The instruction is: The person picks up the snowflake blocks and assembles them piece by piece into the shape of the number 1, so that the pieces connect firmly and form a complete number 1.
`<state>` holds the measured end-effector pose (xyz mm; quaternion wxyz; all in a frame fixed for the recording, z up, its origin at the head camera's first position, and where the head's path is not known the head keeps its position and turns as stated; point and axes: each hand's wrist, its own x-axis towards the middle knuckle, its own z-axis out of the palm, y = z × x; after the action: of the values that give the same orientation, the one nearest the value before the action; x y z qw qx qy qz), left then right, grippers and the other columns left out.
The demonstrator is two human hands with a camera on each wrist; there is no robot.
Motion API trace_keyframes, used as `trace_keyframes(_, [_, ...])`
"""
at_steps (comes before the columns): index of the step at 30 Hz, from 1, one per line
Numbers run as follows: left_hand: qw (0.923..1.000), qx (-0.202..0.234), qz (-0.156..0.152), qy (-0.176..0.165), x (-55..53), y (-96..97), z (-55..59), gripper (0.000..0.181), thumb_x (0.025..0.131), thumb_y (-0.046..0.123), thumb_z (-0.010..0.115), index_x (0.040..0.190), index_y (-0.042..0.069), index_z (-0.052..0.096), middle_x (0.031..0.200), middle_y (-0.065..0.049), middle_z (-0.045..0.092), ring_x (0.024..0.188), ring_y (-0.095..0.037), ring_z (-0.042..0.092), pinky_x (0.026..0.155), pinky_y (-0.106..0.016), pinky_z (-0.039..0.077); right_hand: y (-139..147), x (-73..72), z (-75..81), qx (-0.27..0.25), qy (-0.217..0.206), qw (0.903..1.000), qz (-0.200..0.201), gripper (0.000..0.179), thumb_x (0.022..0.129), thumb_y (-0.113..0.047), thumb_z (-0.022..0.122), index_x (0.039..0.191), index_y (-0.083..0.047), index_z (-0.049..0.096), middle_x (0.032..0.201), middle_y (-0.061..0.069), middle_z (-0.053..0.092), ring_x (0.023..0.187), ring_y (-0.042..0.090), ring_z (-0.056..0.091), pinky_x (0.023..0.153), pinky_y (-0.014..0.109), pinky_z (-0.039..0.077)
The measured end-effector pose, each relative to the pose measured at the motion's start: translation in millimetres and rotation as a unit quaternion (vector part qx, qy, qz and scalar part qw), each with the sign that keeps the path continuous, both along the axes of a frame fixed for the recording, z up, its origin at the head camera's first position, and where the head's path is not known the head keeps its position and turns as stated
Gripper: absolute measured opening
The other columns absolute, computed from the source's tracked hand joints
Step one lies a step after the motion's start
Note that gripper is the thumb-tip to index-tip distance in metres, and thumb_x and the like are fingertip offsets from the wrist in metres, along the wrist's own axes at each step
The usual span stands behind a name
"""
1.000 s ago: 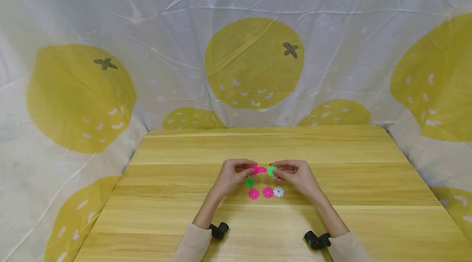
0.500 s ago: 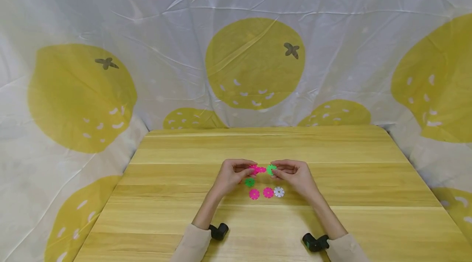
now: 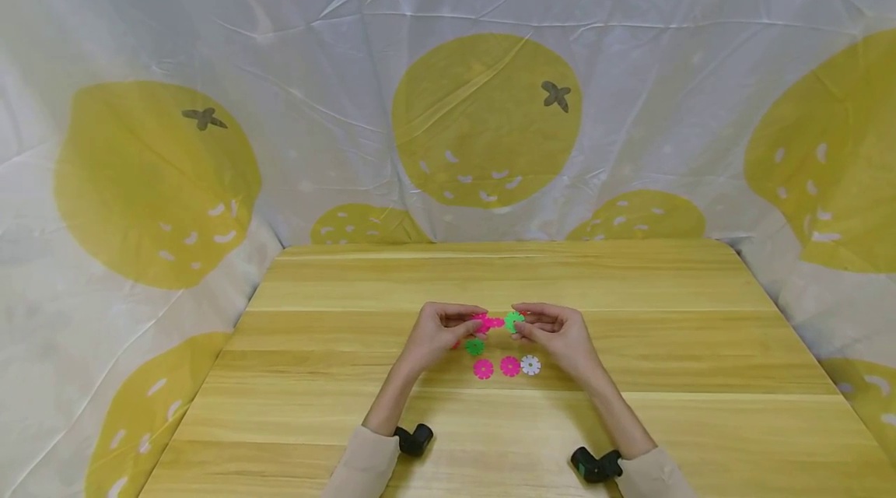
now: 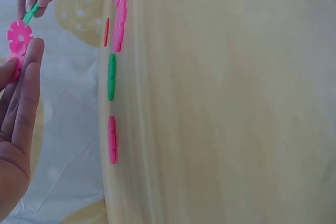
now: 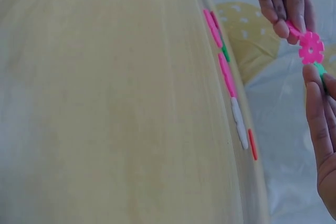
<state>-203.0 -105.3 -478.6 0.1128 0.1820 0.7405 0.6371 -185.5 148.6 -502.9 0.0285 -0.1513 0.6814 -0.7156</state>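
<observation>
My left hand (image 3: 435,333) pinches two pink discs (image 3: 497,323), my right hand (image 3: 568,333) a green disc (image 3: 512,318) at their right, above the table (image 3: 504,436). Pressed crookedly, the green disc could slip and scatter the loose discs (image 3: 507,369) nearer me.

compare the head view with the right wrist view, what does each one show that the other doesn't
Head view only: the sleeves and the black devices at the wrists.

Right wrist view only: the centre hole of the outer held pink disc, and the full length of a red piece lying on the table.

Both: the left hand holding pink pieces, the right hand pinching a green disc, a white disc on the table, and the yellow-printed cloth.
</observation>
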Motion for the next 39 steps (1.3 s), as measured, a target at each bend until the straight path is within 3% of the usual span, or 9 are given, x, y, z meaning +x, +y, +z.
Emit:
trace_keyframes(9, [0.9997,0.009,-0.01,0.019,-1.8,-0.8,-2.5,0.032,0.099,0.008,0.069,0.125,-0.011,0.069,0.097,-0.032,0.075,0.089,-0.047,0.075,0.048,-0.021,0.04,-3,2.1,-1.0,-0.006,0.006,1.0,0.003,0.032,0.097,-0.004,0.071,0.126,0.011,0.068,0.094,0.008,0.077,0.084,0.024,0.08,0.08,0.05,0.061])
trace_keyframes(15, [0.9995,0.022,-0.01,0.022,-1.0,0.1,-1.6,0.03,0.099,0.008,0.068,0.122,-0.012,0.07,0.099,-0.031,0.076,0.088,-0.05,0.074,0.058,-0.03,0.059,-4,4.7,0.0,0.0,0.013,0.9999,-0.002,0.033,0.098,-0.006,0.07,0.126,0.011,0.068,0.098,0.021,0.077,0.085,0.029,0.079,0.079,0.049,0.061])
trace_keyframes(18, [0.9994,0.026,-0.003,0.022,0.0,0.3,-0.8,0.029,0.099,0.008,0.068,0.12,-0.013,0.071,0.099,-0.03,0.076,0.089,-0.053,0.072,0.062,-0.033,0.062,-5,6.1,1.0,0.001,0.017,0.9999,-0.003,0.032,0.098,-0.006,0.07,0.126,0.01,0.069,0.101,0.028,0.076,0.085,0.031,0.079,0.079,0.05,0.061])
trace_keyframes(26, [0.9992,0.02,0.017,0.029,2.7,3.4,0.7,0.024,0.096,0.002,0.07,0.112,-0.016,0.073,0.093,-0.032,0.076,0.084,-0.056,0.072,0.047,-0.017,0.042,-10,8.5,-0.9,-0.022,0.019,0.9995,-0.014,0.031,0.096,-0.003,0.071,0.121,0.015,0.069,0.102,0.031,0.075,0.082,0.033,0.079,0.076,0.049,0.06])
trace_keyframes(34, [0.999,0.029,0.033,0.011,4.2,7.1,2.6,0.023,0.097,0.001,0.07,0.112,-0.016,0.072,0.095,-0.031,0.076,0.084,-0.055,0.072,0.046,-0.017,0.039,-13,9.0,-3.1,-0.049,0.009,0.9985,-0.025,0.033,0.096,-0.004,0.072,0.121,0.016,0.068,0.095,0.014,0.08,0.08,0.022,0.08,0.076,0.046,0.061])
trace_keyframes(39, [0.999,0.035,0.026,0.009,3.6,7.7,1.6,0.024,0.097,0.002,0.069,0.113,-0.017,0.071,0.094,-0.032,0.075,0.084,-0.054,0.072,0.045,-0.017,0.037,-11,8.0,-4.3,-0.058,0.003,0.9981,-0.021,0.034,0.096,-0.004,0.072,0.122,0.017,0.067,0.093,0.009,0.081,0.079,0.021,0.08,0.075,0.045,0.061])
